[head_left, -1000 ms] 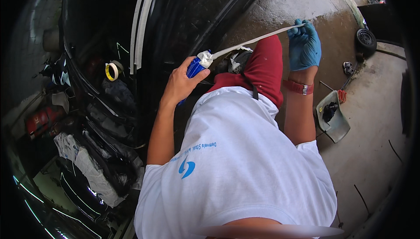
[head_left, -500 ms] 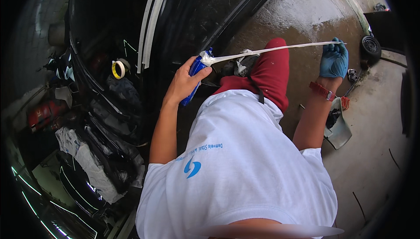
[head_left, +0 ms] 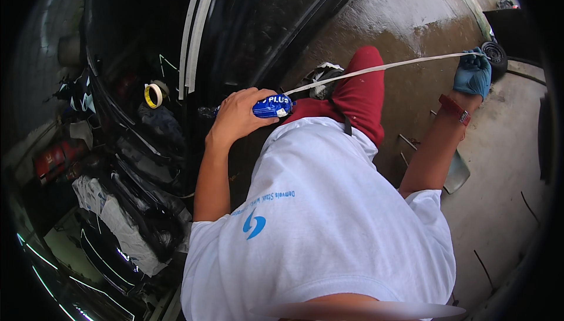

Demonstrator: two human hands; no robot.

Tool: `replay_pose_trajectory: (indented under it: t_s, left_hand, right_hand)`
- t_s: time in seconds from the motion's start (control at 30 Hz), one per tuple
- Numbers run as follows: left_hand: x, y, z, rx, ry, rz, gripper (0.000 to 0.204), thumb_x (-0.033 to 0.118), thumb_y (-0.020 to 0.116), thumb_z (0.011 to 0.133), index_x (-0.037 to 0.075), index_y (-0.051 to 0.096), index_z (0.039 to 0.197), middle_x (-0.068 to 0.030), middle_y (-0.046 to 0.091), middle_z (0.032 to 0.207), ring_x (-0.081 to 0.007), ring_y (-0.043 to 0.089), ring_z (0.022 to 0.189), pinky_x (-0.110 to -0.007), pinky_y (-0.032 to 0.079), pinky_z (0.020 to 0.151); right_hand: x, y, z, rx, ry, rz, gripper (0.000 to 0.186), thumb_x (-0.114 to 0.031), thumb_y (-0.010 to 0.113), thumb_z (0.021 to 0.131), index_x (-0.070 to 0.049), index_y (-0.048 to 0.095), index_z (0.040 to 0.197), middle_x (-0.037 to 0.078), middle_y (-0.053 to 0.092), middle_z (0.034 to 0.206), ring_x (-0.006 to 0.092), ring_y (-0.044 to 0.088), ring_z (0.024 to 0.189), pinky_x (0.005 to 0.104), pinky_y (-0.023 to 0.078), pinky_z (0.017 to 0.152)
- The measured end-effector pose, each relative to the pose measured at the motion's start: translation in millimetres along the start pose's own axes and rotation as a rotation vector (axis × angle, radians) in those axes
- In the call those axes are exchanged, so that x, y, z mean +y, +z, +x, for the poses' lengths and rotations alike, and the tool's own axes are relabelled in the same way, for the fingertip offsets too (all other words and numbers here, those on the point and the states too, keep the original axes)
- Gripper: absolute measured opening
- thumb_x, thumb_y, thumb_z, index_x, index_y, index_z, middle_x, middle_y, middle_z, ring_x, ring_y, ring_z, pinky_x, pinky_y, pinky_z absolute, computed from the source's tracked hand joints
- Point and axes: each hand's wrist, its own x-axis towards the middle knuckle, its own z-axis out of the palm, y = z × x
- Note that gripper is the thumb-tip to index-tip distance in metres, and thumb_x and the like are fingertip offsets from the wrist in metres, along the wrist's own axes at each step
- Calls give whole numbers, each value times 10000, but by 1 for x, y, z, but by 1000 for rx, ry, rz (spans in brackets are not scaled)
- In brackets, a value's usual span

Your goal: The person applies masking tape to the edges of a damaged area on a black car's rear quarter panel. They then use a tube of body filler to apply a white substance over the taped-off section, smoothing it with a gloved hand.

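Note:
My bare left hand [head_left: 239,112] is wrapped round a blue plastic bottle [head_left: 272,106] with printed lettering, held sideways above my lap. From the bottle's right end a long white tape strip [head_left: 382,67] stretches taut across my raised knee. Its far end is pinched in the fingers of my right hand [head_left: 473,77], which wears a blue glove and is held out at the far right. Where the strip meets the bottle is partly hidden behind the bottle.
A black car panel [head_left: 252,33] with pale masking strips [head_left: 197,21] stands ahead on the left. A yellow-cored tape roll [head_left: 153,95] is at the left. Crumpled covering sheets [head_left: 111,203] lie lower left. A wheel [head_left: 496,59] stands at the far right, near a plastic chair [head_left: 457,174].
My left hand has turned the bottle from upright-slanted to sideways. My right hand has moved farther right, drawing the strip longer.

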Motion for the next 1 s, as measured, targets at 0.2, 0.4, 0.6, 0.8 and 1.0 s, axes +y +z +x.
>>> replay_pose_trajectory:
  t_s: [0.2,0.4,0.6,0.8,1.0]
  left_hand:
    - [-55,11,-6,-23,-183,-824,712,394,946,801,65,676,1371,-48,764,1091,-176,715,965,-349,556,921]
    - [-14,6,3,265,-169,-101,610,394,897,835,106,691,1331,-133,769,1085,-317,752,1004,-393,568,910]
    - [-19,-11,-3,-52,-4,-165,590,297,953,737,133,759,1269,-96,764,1141,-310,736,1060,-411,567,966]
    - [-62,-27,-19,-117,-233,-398,727,347,952,774,46,696,1384,-136,745,1301,-269,718,1186,-372,522,1066]
    - [-81,-6,-28,276,-151,-1198,663,381,802,971,41,570,1490,-40,665,967,-132,620,875,-292,516,842]
  right_hand:
    - [-45,-68,42,2,-20,-15,172,-74,572,1007,35,666,1102,116,678,923,259,649,800,379,587,779]
    - [-82,-90,41,42,-123,-260,186,-128,592,1040,6,692,1121,137,727,997,270,697,877,386,598,838]
    - [-130,-96,49,227,-195,-326,172,-190,620,1045,-33,686,1072,109,708,1001,268,677,894,379,573,823]
    - [-239,-104,54,697,-653,-661,151,-117,697,982,-27,752,1090,93,743,976,232,677,805,364,561,729]
    - [-264,-103,11,800,-936,-1085,178,-180,767,971,-41,821,1069,89,813,1061,169,722,850,290,558,746]
